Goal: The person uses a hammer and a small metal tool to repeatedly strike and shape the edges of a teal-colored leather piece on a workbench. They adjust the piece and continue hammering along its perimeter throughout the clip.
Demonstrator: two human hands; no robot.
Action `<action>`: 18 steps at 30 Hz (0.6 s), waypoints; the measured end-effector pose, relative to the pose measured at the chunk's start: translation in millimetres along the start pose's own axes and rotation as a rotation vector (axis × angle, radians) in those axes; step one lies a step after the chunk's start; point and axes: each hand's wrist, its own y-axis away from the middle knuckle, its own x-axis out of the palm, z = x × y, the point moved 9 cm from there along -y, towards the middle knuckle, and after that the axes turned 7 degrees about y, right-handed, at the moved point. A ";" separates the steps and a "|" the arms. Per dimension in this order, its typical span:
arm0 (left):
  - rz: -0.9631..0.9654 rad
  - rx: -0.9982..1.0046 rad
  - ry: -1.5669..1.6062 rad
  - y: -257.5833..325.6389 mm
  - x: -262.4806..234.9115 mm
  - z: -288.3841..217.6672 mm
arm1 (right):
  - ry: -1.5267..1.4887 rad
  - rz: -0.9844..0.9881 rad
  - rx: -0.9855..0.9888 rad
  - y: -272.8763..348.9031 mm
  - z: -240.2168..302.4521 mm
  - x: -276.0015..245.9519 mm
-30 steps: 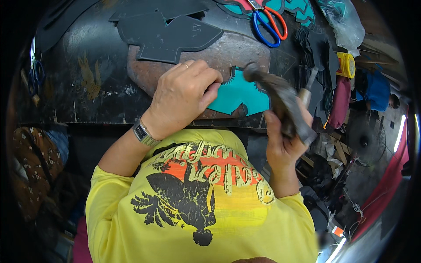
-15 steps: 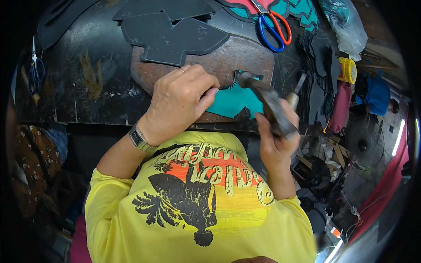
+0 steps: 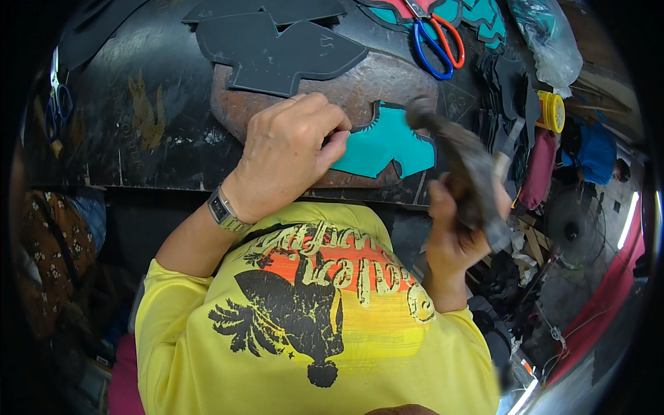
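Teal piece [image 3: 387,146] lying on brown board [image 3: 391,79]; left hand [image 3: 294,146], grip pinching its left edge; right hand [image 3: 453,242], grip clenching hammer [image 3: 462,166], shifting right, uncovering more teal than half a second ago; scuffed black tabletop [image 3: 111,135] carrying scissors [image 3: 425,19]; fan [image 3: 573,229] standing at right

Left hand [image 3: 290,146] facing down, curled inward, right hand [image 3: 451,241] partly hidden, seemingly clenched

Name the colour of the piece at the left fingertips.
The piece is teal, partly dark-edged; head view.
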 end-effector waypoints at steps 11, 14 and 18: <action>-0.009 0.014 -0.024 -0.5 1.4 -1.6 | 0.099 0.149 -0.078 -1.0 2.0 25.2; 0.001 -0.023 0.008 -1.1 2.3 1.1 | 0.067 0.174 -0.034 4.9 -2.3 28.9; -0.008 0.004 -0.007 -3.5 1.9 -0.6 | 0.222 0.184 -0.046 4.5 -28.3 35.2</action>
